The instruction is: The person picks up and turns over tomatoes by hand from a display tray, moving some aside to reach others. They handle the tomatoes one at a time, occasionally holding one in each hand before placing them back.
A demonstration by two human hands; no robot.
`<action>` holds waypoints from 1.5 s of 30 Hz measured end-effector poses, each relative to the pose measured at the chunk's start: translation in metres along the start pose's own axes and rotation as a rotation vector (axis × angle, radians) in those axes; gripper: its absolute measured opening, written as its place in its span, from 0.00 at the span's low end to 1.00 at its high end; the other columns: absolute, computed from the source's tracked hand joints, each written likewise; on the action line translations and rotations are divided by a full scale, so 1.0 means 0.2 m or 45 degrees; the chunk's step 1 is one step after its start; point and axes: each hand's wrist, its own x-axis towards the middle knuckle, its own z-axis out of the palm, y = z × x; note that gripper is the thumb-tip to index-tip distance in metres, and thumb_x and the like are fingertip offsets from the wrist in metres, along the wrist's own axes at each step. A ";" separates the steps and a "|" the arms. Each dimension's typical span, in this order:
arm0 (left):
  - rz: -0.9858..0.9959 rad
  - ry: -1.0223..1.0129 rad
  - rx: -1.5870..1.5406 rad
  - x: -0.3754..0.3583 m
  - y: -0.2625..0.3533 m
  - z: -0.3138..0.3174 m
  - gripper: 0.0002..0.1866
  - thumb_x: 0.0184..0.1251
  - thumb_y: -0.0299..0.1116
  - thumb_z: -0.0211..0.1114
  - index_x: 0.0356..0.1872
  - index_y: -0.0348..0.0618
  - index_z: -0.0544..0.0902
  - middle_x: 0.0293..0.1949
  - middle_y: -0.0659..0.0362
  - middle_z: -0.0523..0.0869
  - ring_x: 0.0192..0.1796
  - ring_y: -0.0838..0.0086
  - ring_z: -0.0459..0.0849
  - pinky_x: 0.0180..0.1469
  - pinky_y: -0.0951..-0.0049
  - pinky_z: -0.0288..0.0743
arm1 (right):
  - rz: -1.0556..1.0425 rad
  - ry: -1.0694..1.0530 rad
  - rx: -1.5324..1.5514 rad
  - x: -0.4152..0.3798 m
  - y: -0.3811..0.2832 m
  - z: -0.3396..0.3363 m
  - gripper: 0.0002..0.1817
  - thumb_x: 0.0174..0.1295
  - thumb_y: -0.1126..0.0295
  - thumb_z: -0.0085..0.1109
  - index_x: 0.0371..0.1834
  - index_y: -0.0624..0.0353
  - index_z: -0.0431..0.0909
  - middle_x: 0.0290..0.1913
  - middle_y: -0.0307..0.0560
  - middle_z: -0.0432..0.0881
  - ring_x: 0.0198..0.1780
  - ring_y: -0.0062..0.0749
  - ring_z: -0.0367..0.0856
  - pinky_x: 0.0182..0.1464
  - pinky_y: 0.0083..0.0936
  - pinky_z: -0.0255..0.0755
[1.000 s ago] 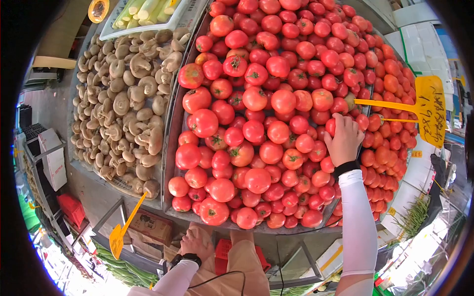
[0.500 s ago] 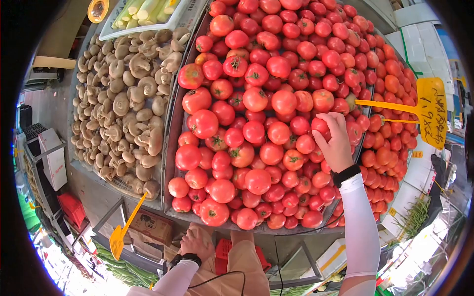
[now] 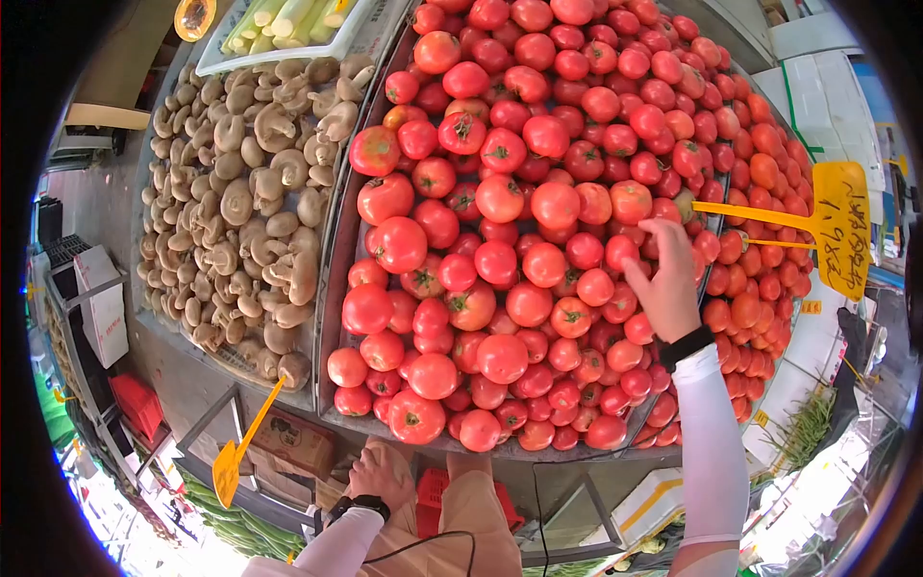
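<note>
My right hand (image 3: pixel 665 279) hovers over the right part of a heap of red tomatoes (image 3: pixel 503 358). Its thumb and fingers are spread, with nothing between them; the fingertips overlap the tomatoes nearest to it in this view. Low in the view, my left hand (image 3: pixel 383 476) rests on my thigh, fingers lying loosely against the trouser leg and no object showing in it. Both wrists wear black bands, and white sleeves cover the forearms.
Brown mushrooms (image 3: pixel 236 203) fill the left section, below a white tray (image 3: pixel 341 43) of pale green stalks. Smaller tomatoes (image 3: pixel 764 173) lie beyond a divider at right. A yellow price sign (image 3: pixel 840 231) juts over them; another yellow tag (image 3: pixel 227 473) stands by the mushrooms.
My right hand has drawn back slightly to the right and down, off the tomato it was touching, and its fingers have spread. My left hand stays on the thigh.
</note>
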 end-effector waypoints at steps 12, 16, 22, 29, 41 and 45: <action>0.020 0.113 -0.060 0.00 -0.03 0.05 0.44 0.57 0.56 0.65 0.73 0.40 0.72 0.67 0.30 0.74 0.58 0.37 0.82 0.58 0.44 0.80 | 0.005 -0.215 -0.682 0.31 0.07 0.11 0.32 0.51 0.72 0.79 0.60 0.54 0.75 0.58 0.50 0.73 0.56 0.55 0.78 0.58 0.48 0.74; -0.007 0.073 -0.063 0.01 -0.03 0.03 0.45 0.57 0.57 0.64 0.74 0.41 0.71 0.68 0.30 0.74 0.60 0.36 0.81 0.59 0.42 0.79 | -0.089 -0.211 -0.772 0.32 0.08 0.11 0.28 0.50 0.70 0.79 0.55 0.54 0.76 0.55 0.51 0.74 0.49 0.54 0.82 0.50 0.46 0.79; -0.006 0.057 -0.078 0.02 -0.05 0.03 0.46 0.59 0.58 0.64 0.75 0.41 0.69 0.69 0.29 0.73 0.62 0.34 0.80 0.61 0.40 0.79 | -0.151 -0.153 -0.606 0.32 0.11 0.05 0.24 0.53 0.69 0.77 0.53 0.57 0.77 0.54 0.53 0.76 0.50 0.56 0.82 0.51 0.46 0.79; -0.001 0.080 -0.058 0.03 -0.05 0.02 0.45 0.58 0.58 0.65 0.74 0.41 0.70 0.68 0.30 0.74 0.61 0.36 0.81 0.60 0.42 0.79 | 0.420 0.083 0.334 0.16 0.18 -0.15 0.23 0.64 0.65 0.75 0.58 0.63 0.79 0.48 0.48 0.87 0.49 0.32 0.87 0.52 0.30 0.81; 0.016 0.082 -0.015 0.04 -0.05 0.01 0.47 0.58 0.58 0.64 0.77 0.40 0.70 0.68 0.31 0.74 0.60 0.38 0.81 0.59 0.43 0.79 | 0.281 -0.353 0.218 -0.02 0.21 -0.20 0.28 0.64 0.62 0.73 0.63 0.65 0.78 0.59 0.56 0.82 0.58 0.50 0.83 0.60 0.41 0.78; 0.011 0.063 -0.044 0.04 -0.04 -0.02 0.47 0.58 0.58 0.63 0.77 0.40 0.71 0.68 0.31 0.75 0.59 0.38 0.82 0.59 0.43 0.78 | 0.001 -0.389 -0.166 -0.01 0.15 -0.25 0.26 0.65 0.67 0.70 0.64 0.64 0.76 0.61 0.59 0.79 0.59 0.58 0.81 0.61 0.46 0.76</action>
